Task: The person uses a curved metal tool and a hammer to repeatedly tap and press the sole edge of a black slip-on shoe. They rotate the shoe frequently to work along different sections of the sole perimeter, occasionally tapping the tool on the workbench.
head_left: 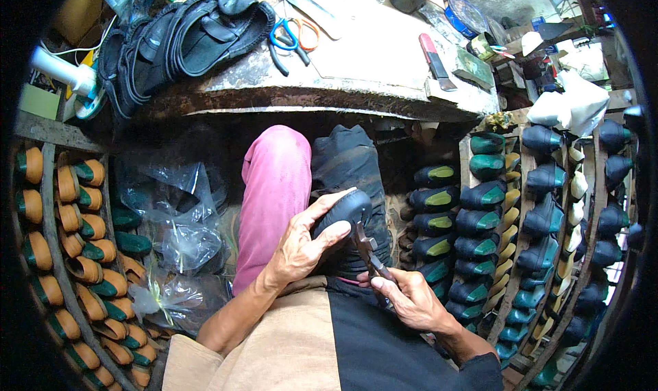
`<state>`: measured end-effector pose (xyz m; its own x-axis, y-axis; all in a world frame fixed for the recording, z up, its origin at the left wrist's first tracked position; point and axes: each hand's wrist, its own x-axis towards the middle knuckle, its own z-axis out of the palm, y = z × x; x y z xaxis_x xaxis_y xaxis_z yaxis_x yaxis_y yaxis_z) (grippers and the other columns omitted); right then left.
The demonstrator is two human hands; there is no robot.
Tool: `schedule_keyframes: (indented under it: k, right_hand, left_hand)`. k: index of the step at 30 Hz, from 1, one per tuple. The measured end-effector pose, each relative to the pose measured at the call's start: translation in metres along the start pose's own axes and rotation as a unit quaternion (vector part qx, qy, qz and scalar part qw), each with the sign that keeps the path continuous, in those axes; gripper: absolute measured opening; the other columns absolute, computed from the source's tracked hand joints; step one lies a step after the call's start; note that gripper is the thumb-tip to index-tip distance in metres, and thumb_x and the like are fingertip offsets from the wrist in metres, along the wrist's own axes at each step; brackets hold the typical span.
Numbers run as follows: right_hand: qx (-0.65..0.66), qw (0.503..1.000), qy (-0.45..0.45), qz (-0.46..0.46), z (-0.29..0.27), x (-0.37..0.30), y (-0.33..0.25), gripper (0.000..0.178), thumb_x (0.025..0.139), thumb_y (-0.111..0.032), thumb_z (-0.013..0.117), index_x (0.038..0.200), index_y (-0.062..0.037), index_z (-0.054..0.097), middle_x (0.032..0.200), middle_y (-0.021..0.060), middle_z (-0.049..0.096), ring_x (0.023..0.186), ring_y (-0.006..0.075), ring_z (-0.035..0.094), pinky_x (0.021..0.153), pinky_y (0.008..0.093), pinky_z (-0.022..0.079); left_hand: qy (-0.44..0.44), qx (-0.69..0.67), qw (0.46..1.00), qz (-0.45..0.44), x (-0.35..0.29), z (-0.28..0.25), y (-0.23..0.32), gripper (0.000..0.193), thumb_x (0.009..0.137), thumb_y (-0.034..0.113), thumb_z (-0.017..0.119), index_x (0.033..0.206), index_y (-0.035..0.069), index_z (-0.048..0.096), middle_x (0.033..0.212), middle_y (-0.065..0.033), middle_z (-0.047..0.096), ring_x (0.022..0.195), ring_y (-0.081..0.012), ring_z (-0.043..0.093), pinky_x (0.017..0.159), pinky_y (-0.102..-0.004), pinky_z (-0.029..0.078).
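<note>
- Your left hand [308, 240] is closed around the shoe [351, 209], thumb on the near side and fingers round the far one; that pinch probably braces it against pull or twist.
- Your right hand [411, 298] is wrapped around the handles of the pliers [370, 252], a grip that likely gives you leverage.
- The pliers' head points up at the shoe's near right edge. Whether it bites the edge or merely rests there, you can't tell from this view.
- The shoe sits in front of your belly, above your dark trouser leg [346, 158], so both hands meet close to your body, seemingly for control.
- Your knees, one in pink [277, 161], point at the bench [363, 65], and the work is held on your side of its edge.
- On the bench, the scissors [275, 33] and red-handled knife [434, 60] lie near the front, presumably for easy reach; a heap of black straps [199, 38] fills the left.
- Racks flank you: orange shoes [70, 216] on the left, dark shoes [480, 225] on green forms on the right, each row apparently spaced for picking.
- Clear bags [185, 223] lie beside your pink leg, between it and the left rack.
</note>
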<state>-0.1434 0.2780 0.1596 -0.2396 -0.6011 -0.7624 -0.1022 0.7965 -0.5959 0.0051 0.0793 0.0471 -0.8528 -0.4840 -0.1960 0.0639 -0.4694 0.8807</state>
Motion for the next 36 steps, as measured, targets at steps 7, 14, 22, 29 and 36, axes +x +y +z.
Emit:
schedule_keyframes:
  k: [7, 14, 22, 29, 36]
  right_hand:
    - [-0.024, 0.998, 0.054, -0.032, 0.0, -0.016, -0.01, 0.029, 0.118, -0.02, 0.062, 0.13, 0.0, 0.08, 0.074, -0.0009, 0.056, 0.067, 0.0088, 0.049, 0.061, 0.0317, 0.041]
    - [-0.021, 0.992, 0.103, -0.076, 0.037, -0.001, 0.031, 0.024, 0.115, -0.016, 0.068, 0.099, 0.0021, 0.063, 0.072, 0.0145, 0.059, 0.063, 0.0273, 0.061, 0.062, 0.0434, 0.048]
    - [-0.011, 0.971, 0.151, -0.183, 0.064, 0.026, 0.07, 0.023, 0.112, -0.011, 0.071, 0.098, 0.0024, 0.06, 0.072, 0.0149, 0.054, 0.059, 0.0314, 0.054, 0.059, 0.0432, 0.045]
    - [0.003, 0.971, 0.151, -0.185, 0.065, 0.032, 0.069, 0.021, 0.112, -0.009, 0.07, 0.098, 0.0018, 0.06, 0.072, 0.0119, 0.054, 0.058, 0.0241, 0.051, 0.056, 0.0406, 0.044]
    - [0.029, 0.975, 0.121, -0.186, 0.057, 0.046, 0.076, 0.025, 0.115, -0.012, 0.067, 0.096, 0.0012, 0.059, 0.072, 0.0092, 0.057, 0.059, 0.0192, 0.053, 0.056, 0.0383, 0.043]
  left_hand:
    - [0.008, 0.03, 0.999, 0.027, -0.003, 0.011, -0.008, 0.058, 0.108, 0.024, 0.077, 0.161, 0.005, 0.062, 0.15, -0.0125, 0.071, 0.139, -0.0239, 0.066, 0.123, -0.0396, 0.047]
    - [-0.008, 0.027, 0.999, 0.043, -0.005, 0.004, -0.013, 0.059, 0.104, 0.016, 0.08, 0.159, 0.002, 0.063, 0.152, -0.0119, 0.067, 0.142, -0.0232, 0.062, 0.126, -0.0392, 0.042]
    - [-0.013, 0.042, 0.999, -0.008, 0.004, 0.002, -0.005, 0.056, 0.106, 0.019, 0.077, 0.158, 0.001, 0.065, 0.152, -0.0144, 0.07, 0.14, -0.0236, 0.065, 0.123, -0.0399, 0.046]
    - [0.003, 0.152, 0.988, 0.013, 0.013, 0.009, 0.001, 0.057, 0.106, 0.026, 0.078, 0.158, 0.005, 0.065, 0.147, -0.0098, 0.076, 0.132, -0.0219, 0.07, 0.119, -0.0389, 0.051]
    - [0.006, 0.099, 0.995, 0.0, 0.023, 0.006, -0.009, 0.059, 0.105, 0.025, 0.08, 0.158, 0.004, 0.065, 0.143, -0.0103, 0.077, 0.127, -0.02, 0.071, 0.114, -0.0374, 0.055]
